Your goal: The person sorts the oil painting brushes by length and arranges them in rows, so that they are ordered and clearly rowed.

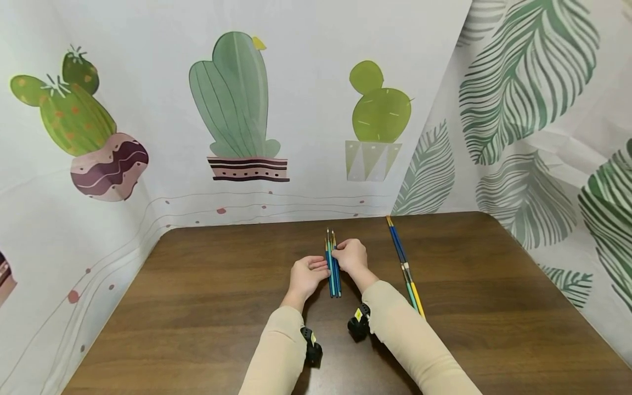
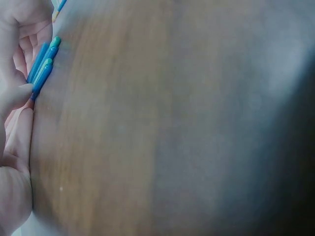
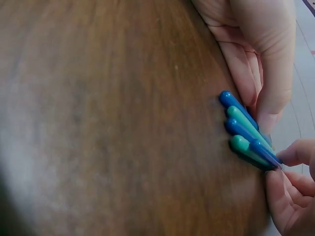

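Right now both hands meet over a small bundle of blue and teal paintbrushes (image 1: 333, 269) lying mid-tabletop (image 1: 197, 307). The left hand (image 1: 307, 274) presses its fingers against the bundle's left side, while the right hand (image 1: 350, 255) curls its fingers (image 3: 268, 73) round the other side. Two longer brushes (image 1: 405, 266) lie apart, further right.

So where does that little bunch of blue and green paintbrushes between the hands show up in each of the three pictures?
Head view: the bunch of paintbrushes lies mid-table, between both hands.
Left wrist view: its handle ends sit at the upper left edge, beside fingers.
Right wrist view: the rounded handle ends sit right of centre, between fingers.
Shared landmark: the brown wooden table.
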`<state>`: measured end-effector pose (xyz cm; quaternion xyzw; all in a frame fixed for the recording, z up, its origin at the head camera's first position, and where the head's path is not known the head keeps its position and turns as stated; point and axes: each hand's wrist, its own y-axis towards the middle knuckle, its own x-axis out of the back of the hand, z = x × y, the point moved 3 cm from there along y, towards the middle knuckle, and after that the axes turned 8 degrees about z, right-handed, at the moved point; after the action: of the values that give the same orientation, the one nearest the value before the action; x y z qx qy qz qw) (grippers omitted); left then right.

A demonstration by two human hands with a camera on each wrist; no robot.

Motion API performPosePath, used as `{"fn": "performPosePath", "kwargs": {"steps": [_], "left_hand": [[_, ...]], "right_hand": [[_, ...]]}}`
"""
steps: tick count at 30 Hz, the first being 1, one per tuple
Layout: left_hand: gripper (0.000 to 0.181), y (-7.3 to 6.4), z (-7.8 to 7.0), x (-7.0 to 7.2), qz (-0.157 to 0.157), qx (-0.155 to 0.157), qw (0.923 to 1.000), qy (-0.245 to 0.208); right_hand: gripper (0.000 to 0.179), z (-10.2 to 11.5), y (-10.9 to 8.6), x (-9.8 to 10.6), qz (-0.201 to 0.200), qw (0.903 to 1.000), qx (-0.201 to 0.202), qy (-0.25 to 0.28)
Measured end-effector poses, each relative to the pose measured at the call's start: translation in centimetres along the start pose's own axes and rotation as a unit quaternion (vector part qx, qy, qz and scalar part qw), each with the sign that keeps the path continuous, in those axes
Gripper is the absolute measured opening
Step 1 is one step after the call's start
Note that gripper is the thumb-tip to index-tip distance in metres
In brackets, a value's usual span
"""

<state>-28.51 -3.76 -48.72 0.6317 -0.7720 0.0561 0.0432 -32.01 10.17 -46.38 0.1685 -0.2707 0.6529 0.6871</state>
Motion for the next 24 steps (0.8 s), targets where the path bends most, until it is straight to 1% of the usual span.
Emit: {"fn": "performPosePath", "kwargs": {"steps": [4, 8, 12, 16, 24], "left_hand": [[0.040, -0.1, 0.0, 0.0, 0.001, -0.004, 1.0000, -0.002], [0.040, -0.1, 0.0, 0.0, -0.002, 0.000, 1.0000, -0.003], [0.040, -0.1, -0.2, -0.1, -0.005, -0.002, 1.0000, 0.002], [0.040, -0.2, -0.3, -0.2, -0.005, 0.002, 1.0000, -0.001], [0.041, -0.1, 0.0, 0.1, -0.003, -0.001, 1.0000, 0.007]], "right_hand": [[0.021, 0.0, 0.0, 0.0, 0.003, 1.0000, -0.007, 0.005], [0.023, 0.0, 0.0, 0.1, 0.013, 0.9995, -0.015, 0.025], [0.024, 0.0, -0.1, 0.3, 0.024, 0.9980, -0.019, 0.056], [0.024, -0.1, -0.2, 0.8, 0.022, 0.9961, -0.019, 0.083], [0.028, -1.0, -0.1, 1.7, 0.029, 0.9882, -0.022, 0.148]]}}
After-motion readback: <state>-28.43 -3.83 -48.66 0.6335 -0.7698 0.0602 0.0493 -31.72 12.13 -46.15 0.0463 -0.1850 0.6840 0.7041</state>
